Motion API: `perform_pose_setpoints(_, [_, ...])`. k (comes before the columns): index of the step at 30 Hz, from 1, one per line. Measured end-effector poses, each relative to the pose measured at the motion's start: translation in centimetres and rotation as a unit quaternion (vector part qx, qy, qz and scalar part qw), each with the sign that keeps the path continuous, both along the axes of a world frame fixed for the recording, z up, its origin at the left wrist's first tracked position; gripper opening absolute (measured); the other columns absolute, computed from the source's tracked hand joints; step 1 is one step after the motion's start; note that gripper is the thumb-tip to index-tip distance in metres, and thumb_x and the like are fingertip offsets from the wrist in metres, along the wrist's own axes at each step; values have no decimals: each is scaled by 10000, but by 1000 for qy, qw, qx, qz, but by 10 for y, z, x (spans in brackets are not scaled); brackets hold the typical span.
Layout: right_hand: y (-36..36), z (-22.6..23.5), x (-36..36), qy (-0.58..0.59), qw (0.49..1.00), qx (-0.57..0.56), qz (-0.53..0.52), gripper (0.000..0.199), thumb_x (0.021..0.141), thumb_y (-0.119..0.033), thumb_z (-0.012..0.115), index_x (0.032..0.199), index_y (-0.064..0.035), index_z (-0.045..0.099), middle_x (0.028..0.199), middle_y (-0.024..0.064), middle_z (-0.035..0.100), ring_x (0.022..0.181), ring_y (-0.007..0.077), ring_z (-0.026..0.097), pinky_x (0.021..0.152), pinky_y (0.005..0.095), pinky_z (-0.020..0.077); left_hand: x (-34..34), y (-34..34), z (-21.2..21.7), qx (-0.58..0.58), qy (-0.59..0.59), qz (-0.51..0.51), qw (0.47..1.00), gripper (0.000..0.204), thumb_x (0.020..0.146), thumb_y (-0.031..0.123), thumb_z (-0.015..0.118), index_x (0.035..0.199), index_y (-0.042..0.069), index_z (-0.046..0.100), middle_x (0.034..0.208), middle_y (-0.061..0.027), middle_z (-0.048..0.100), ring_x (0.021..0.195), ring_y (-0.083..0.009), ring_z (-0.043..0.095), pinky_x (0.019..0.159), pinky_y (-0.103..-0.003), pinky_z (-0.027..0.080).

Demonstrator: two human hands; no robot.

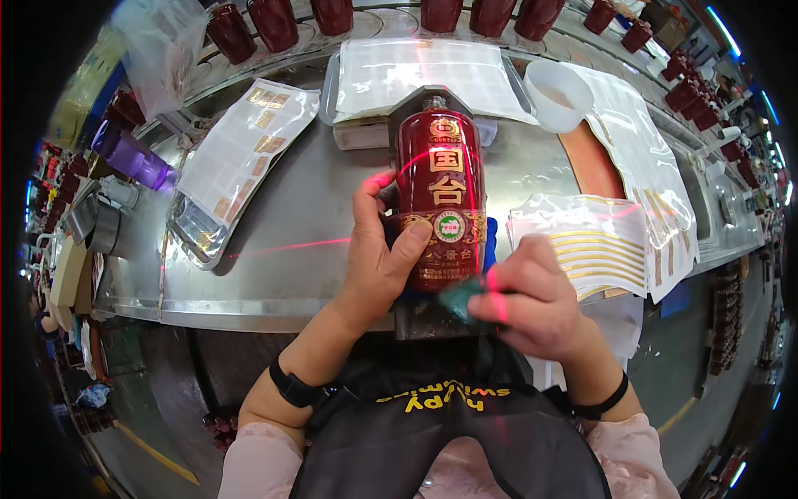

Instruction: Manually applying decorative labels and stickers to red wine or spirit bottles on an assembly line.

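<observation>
A dark red bottle (441,166) with gold lettering and a round green and white label (450,225) lies on its back in a dark holder (407,104), its neck pointing away from me. My left hand (378,237) grips its left side, thumb across the front beside the round label. At the bottle's lower right, my right hand (532,291) is closed on a crumpled green cloth (457,299), slightly blurred. The cloth is close to the bottle's base; whether it touches is unclear. Red laser lines cross the bottle and both hands.
Label sheets lie on a tray (208,249) at left, on another stack (416,79) behind the bottle, and at right with gold strips (598,249). A white plastic bowl (559,93) stands at the back right. Red bottles (273,23) line the conveyor; a purple cup (133,156) is far left.
</observation>
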State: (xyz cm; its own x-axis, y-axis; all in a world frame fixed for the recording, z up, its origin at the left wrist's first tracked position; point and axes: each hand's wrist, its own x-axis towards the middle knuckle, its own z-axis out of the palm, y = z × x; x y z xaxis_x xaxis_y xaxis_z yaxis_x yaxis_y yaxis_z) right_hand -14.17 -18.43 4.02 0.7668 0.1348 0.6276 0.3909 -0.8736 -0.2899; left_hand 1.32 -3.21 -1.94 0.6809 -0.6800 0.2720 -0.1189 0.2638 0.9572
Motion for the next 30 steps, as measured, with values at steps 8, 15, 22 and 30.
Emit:
perform_pose_setpoints(8, [8, -4, -12, 77, 969, 235, 29, 243, 772, -70, 754, 980, -51, 628, 855, 51, 621, 751, 184, 571, 723, 328, 431, 9, 17, -4, -37, -338, 131, 931, 651, 947, 450, 561, 1378, 6, 357, 1307, -193, 506, 1233, -300, 475, 1123, -441, 246])
perform_pose_setpoints(15, [24, -30, 6, 124, 767, 619, -114, 200, 932, -161, 647, 1041, -16, 562, 895, 7, 619, 791, 44, 541, 692, 216, 464, -22, 40, 8, 101, -584, 83, 801, 495, 976, 436, 475, 1274, 59, 595, 1237, -113, 634, 1295, -351, 452, 1161, -552, 104])
perform_pose_setpoints(22, [9, -23, 2, 171, 733, 648, -118, 170, 926, -147, 649, 1017, -21, 579, 854, 12, 614, 761, 60, 548, 671, 221, 460, -19, 54, -4, 112, -538, 88, 831, 543, 857, 306, 663, 1319, 47, 543, 1271, -102, 613, 1260, -321, 475, 1150, -558, 138])
perform_pose_setpoints(30, [14, 20, 6, 69, 994, 19, 82, 327, 592, -79, 727, 913, -103, 673, 874, 29, 579, 741, 222, 497, 670, 352, 376, -7, 48, 5, 136, -482, 143, 854, 885, 693, 301, 787, 1404, -32, 378, 1287, -150, 560, 1228, -306, 479, 1119, -601, 134])
